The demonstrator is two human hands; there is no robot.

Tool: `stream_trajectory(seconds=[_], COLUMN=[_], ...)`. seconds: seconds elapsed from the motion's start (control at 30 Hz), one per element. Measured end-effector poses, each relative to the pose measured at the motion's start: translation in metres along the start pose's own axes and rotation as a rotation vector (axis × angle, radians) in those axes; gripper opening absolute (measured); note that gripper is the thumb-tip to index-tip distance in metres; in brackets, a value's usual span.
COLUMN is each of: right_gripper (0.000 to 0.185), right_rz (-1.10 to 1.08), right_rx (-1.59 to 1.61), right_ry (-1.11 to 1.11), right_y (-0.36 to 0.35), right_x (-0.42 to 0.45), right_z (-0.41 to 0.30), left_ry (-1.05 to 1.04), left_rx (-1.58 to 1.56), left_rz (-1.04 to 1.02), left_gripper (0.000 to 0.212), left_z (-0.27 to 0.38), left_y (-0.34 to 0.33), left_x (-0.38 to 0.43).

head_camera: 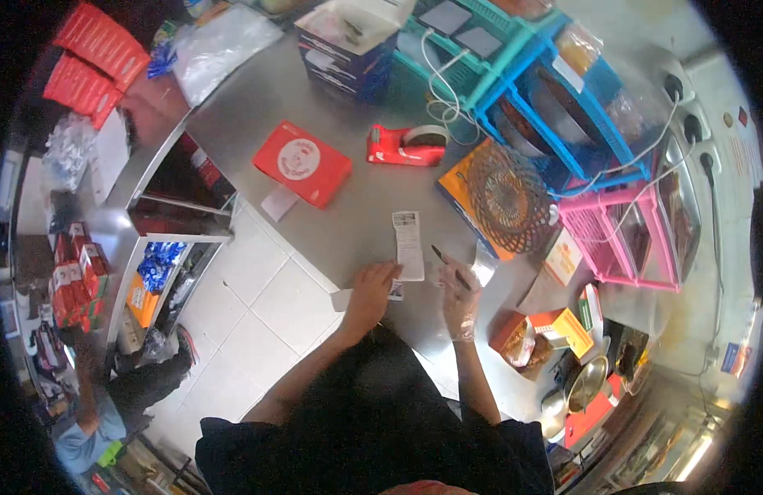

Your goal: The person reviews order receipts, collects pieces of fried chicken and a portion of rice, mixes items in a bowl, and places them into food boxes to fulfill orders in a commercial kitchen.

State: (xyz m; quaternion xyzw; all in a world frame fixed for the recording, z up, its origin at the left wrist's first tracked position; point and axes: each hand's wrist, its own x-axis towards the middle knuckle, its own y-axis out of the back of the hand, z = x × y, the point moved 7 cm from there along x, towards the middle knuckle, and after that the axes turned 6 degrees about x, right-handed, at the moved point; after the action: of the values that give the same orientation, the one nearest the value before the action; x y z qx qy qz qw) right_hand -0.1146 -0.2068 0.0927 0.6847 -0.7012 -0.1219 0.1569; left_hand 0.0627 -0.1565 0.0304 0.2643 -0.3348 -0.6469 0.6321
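Note:
A printed paper receipt (409, 244) lies on the steel table in front of me. My left hand (373, 294) is bare, with its fingertips at the receipt's left edge; whether they pinch the paper or only touch it is unclear. Below the receipt's lower end, a small printed piece of paper (396, 290) shows beside that hand. My right hand (460, 300) wears a clear plastic glove and holds a dark pen (438, 250), its tip to the right of the receipt and apart from it. Farther up the table lies a red cardboard box (302, 164), with a red tape dispenser (406, 146) to its right.
On the right, a woven basket (508, 189) sits on an orange box, near blue (579, 117) and pink (629, 238) plastic racks. White cables trail there. An opened food box (524, 343) stands near my right arm. Another person (94, 427) is at the lower left.

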Motion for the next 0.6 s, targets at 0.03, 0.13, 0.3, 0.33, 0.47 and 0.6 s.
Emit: stream_trajectory(seconds=[0.03, 0.13, 0.3, 0.33, 0.47, 0.6], right_gripper=[0.028, 0.025, 0.022, 0.023, 0.022, 0.02], right_rz=[-0.003, -0.108, -0.173, -0.18, -0.262, -0.171], right_rx=[-0.011, 0.087, 0.145, 0.135, -0.034, 0.061], right_ry=[-0.06, -0.106, -0.113, -0.041, -0.076, -0.064], right_y=[0.0, -0.015, -0.035, -0.037, -0.038, -0.028], right_x=[-0.004, -0.011, 0.001, 0.003, 0.004, 0.006], right_z=[0.011, 0.023, 0.04, 0.039, 0.044, 0.023], left_ry=[-0.135, -0.145, -0.16, -0.169, -0.168, -0.153], left_rx=[0.248, 0.301, 0.381, 0.397, 0.415, 0.397], left_rz=[-0.032, -0.089, -0.149, -0.131, -0.077, -0.112], left_gripper=[0.04, 0.045, 0.046, 0.045, 0.044, 0.044], left_z=[0.019, 0.02, 0.015, 0.02, 0.024, 0.022], left_y=[-0.007, -0.019, -0.028, -0.024, -0.023, -0.028], left_x=[-0.001, -0.007, -0.011, -0.011, -0.013, -0.016])
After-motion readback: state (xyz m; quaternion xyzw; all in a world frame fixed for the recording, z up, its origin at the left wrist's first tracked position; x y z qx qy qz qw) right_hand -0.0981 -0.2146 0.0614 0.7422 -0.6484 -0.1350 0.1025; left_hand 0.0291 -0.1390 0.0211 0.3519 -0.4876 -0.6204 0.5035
